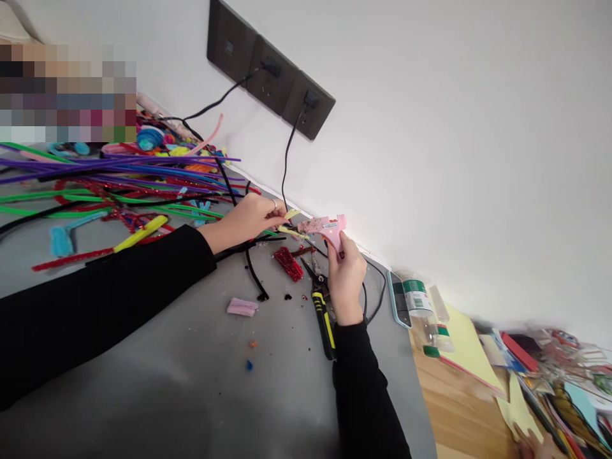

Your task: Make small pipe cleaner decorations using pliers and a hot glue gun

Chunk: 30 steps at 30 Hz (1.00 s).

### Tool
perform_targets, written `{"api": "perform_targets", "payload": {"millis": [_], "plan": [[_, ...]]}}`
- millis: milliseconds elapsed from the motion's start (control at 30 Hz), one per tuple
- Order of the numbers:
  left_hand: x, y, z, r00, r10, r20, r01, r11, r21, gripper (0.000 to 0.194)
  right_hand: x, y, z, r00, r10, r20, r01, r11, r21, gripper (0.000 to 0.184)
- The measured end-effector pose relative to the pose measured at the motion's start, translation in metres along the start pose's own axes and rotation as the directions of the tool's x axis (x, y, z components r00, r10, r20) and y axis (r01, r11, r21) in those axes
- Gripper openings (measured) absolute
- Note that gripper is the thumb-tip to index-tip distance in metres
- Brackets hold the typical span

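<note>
My right hand (348, 280) is wrapped round the handle of a small pink hot glue gun (321, 225), whose nozzle end points left. Pinched in my left hand (255, 217) is a yellow pipe cleaner piece (294, 234), close to the nozzle; whether they touch, I cannot tell. Just below lie a folded bundle of red tinsel pipe cleaner (288, 263) and black and yellow pliers (324, 324). Further left on the grey table (182, 382) rests a lilac folded pipe cleaner bundle (242, 307).
Many coloured pipe cleaners (119, 169) spread across the left. Cords run from wall sockets (270, 70) behind my hands. A phone (398, 299) leans by the wall beside plastic bottles (417, 296). At lower right, another person's hand (535, 443) touches yellow paper (519, 408).
</note>
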<state>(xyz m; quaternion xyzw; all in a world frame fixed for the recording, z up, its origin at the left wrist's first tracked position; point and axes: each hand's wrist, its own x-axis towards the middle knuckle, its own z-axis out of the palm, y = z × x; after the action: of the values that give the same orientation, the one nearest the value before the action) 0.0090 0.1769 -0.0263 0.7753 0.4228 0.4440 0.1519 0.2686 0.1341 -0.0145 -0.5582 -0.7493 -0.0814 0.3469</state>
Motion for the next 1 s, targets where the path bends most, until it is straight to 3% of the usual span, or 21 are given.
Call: {"api": "perform_targets", "payload": {"millis": [1000], "plan": [[0.0,0.0016,0.0,0.999,0.034,-0.018,-0.034,0.999,0.02,0.029,0.0018,-0.0057,-0.0016,0.997,0.033,-0.072,-0.039,0.996,-0.081,0.036]]}}
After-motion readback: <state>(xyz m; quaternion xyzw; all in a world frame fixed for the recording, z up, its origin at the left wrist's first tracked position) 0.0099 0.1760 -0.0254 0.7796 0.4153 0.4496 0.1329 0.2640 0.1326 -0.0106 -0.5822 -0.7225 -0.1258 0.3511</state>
